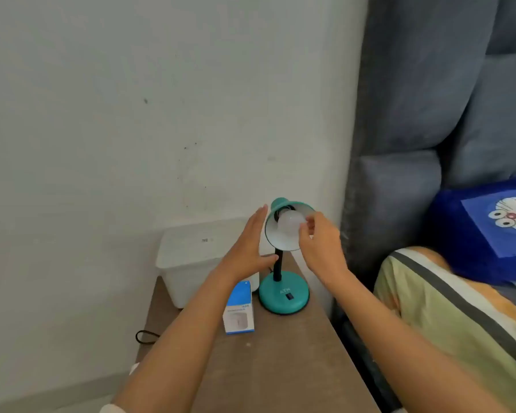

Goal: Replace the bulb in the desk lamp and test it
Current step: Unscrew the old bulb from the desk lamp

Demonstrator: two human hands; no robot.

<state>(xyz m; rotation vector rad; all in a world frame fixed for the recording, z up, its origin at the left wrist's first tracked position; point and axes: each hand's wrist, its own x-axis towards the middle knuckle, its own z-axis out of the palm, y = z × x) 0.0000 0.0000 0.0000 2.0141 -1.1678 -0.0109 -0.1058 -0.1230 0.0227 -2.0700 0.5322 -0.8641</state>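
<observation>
A teal desk lamp [283, 296] stands on a brown bedside table [280, 368], its shade [276, 234] tipped towards me. A white bulb [291, 223] sits inside the shade. My right hand [320, 242] has its fingertips closed around the bulb's right side. My left hand [248, 248] is flat with fingers apart, just left of the shade's rim; whether it touches the rim is unclear. A blue and white bulb box [239, 308] stands on the table left of the lamp's base.
A white plastic bin [188, 260] sits at the back of the table against the wall. A black cord [145, 336] loops off the table's left edge. On the right are a grey padded headboard [399, 144], a blue cartoon pillow [486, 234] and a striped pillow [447, 317].
</observation>
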